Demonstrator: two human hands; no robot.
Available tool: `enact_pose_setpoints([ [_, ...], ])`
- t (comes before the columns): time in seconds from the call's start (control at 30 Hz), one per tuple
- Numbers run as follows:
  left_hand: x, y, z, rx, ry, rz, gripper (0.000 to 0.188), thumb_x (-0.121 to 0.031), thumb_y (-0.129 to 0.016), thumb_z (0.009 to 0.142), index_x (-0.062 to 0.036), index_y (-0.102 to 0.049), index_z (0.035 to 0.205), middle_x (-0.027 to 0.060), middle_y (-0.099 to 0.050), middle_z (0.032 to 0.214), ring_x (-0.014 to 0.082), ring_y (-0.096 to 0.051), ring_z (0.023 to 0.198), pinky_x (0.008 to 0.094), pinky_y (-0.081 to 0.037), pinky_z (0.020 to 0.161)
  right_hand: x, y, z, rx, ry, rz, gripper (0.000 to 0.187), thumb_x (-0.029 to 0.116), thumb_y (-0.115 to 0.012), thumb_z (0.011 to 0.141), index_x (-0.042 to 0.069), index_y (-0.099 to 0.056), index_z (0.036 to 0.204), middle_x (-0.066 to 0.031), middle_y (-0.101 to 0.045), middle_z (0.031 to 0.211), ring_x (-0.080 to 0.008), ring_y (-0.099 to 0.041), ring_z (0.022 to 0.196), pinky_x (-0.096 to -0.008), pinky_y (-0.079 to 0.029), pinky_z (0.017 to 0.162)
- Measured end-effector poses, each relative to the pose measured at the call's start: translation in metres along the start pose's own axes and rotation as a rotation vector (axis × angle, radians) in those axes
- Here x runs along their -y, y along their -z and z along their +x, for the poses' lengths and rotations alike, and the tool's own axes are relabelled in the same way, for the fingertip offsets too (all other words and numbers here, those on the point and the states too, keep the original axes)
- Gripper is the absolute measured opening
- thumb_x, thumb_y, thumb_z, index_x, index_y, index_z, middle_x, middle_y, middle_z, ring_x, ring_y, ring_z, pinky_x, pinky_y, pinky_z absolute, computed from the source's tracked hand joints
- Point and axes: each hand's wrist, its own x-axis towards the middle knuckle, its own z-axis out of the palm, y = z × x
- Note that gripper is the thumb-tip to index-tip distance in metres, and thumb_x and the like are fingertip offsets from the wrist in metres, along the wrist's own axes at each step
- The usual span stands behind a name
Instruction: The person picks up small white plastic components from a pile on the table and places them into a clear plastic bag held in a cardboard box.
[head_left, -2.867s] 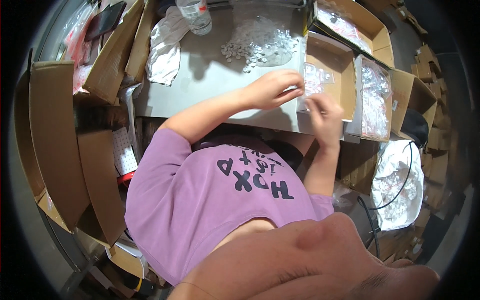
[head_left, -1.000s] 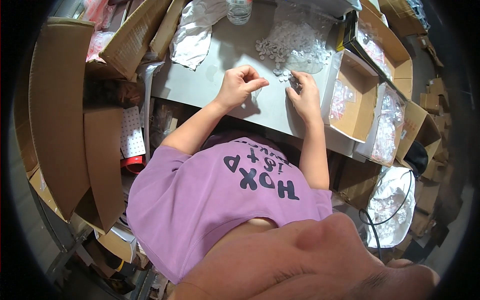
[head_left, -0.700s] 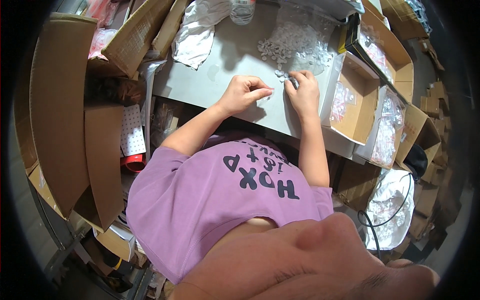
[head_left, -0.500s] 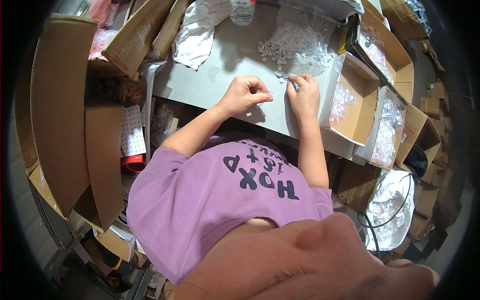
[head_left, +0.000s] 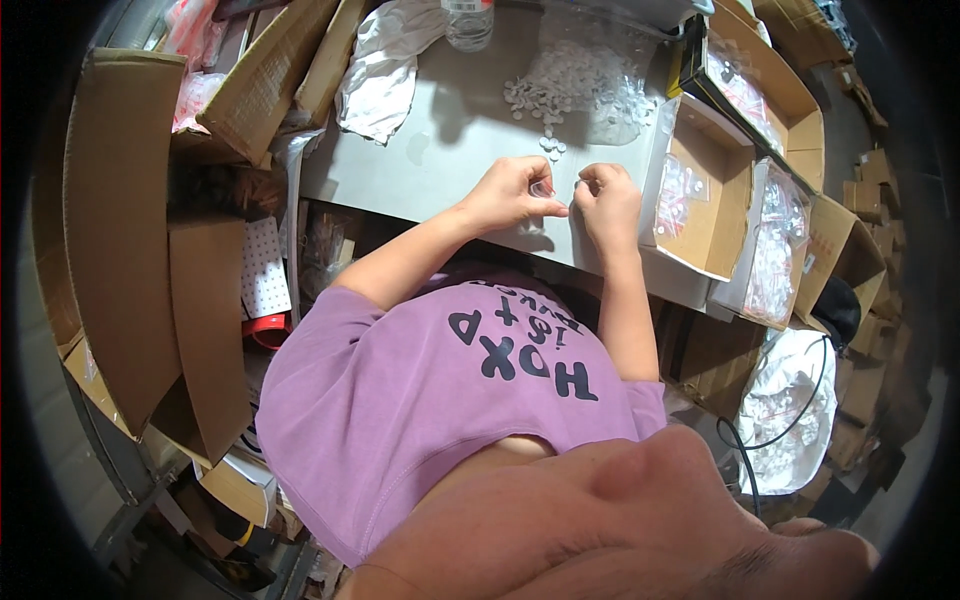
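Note:
Over the near edge of the grey-white table (head_left: 400,180), my left hand (head_left: 500,196) is closed, thumb and fingers pinching a small clear plastic bag (head_left: 541,190). Close by on its right, my right hand (head_left: 612,208) has its fingertips bent together above the tabletop. Whatever they hold is too small or hidden to name. Just beyond both hands lie a few small white round plastic pieces (head_left: 552,148). These trail from a larger pile of white pieces (head_left: 540,92), which spills out of a clear plastic bag (head_left: 615,120) at the back.
An open cardboard tray (head_left: 725,225) with small packets (head_left: 680,195) stands right of my right hand. Beside it is another box of clear packets (head_left: 775,230). A white cloth (head_left: 375,95) and a clear bottle (head_left: 468,28) lie farther back. Tall cardboard boxes (head_left: 120,220) crowd the left.
My right hand has drawn back from the loose white pieces toward me. The left hand has moved slightly right, its fingers wider around the small bag.

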Motion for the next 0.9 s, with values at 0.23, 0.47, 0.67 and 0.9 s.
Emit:
enact_pose_setpoints([
  [0.23, 0.010, -0.016, 0.009, 0.079, -0.002, 0.019, 0.013, -0.003, -0.069, 0.076, 0.0000, -0.059, 0.083, -0.0013, -0.059, 0.078, 0.0065, -0.052, 0.074, 0.0243, -0.045, 0.066, 0.037, 0.027, -0.007, 0.168, 0.034, 0.711, 0.012, -0.001, -0.065, 0.078, -0.001, -0.067, 0.090, -0.0094, -0.064, 0.090, -0.0144, -0.064, 0.082, -0.0272, -0.054, 0.070],
  [0.47, 0.004, -0.019, 0.014, 0.208, 0.000, -0.297, 0.022, 0.001, -0.066, 0.074, 0.0025, -0.063, 0.096, 0.0024, -0.064, 0.094, 0.0095, -0.058, 0.091, 0.0260, -0.048, 0.081, 0.043, 0.040, -0.011, 0.147, 0.152, 0.511, 0.016, -0.001, -0.068, 0.076, 0.001, -0.067, 0.091, -0.0129, -0.067, 0.089, -0.0230, -0.066, 0.074, -0.0308, -0.054, 0.067],
  [0.67, -0.010, -0.010, 0.015, 0.423, -0.046, -0.325, 0.032, -0.014, -0.084, 0.067, -0.0022, -0.063, 0.087, -0.0023, -0.056, 0.081, 0.0069, -0.052, 0.078, 0.0240, -0.042, 0.067, 0.038, 0.064, -0.015, 0.175, 0.294, 0.352, 0.021, 0.001, -0.068, 0.073, 0.005, -0.067, 0.094, -0.0132, -0.062, 0.101, -0.0299, -0.060, 0.093, -0.0362, -0.049, 0.080],
  [0.9, -0.024, -0.016, 0.016, 0.422, -0.104, -0.400, 0.046, -0.028, -0.085, 0.069, -0.0009, -0.063, 0.098, 0.0000, -0.059, 0.086, 0.0096, -0.054, 0.084, 0.0264, -0.043, 0.070, 0.044, 0.077, -0.027, 0.163, 0.299, 0.257, 0.015, 0.003, -0.072, 0.069, 0.004, -0.063, 0.080, -0.0120, -0.058, 0.109, -0.0317, -0.054, 0.104, -0.0393, -0.046, 0.086],
])
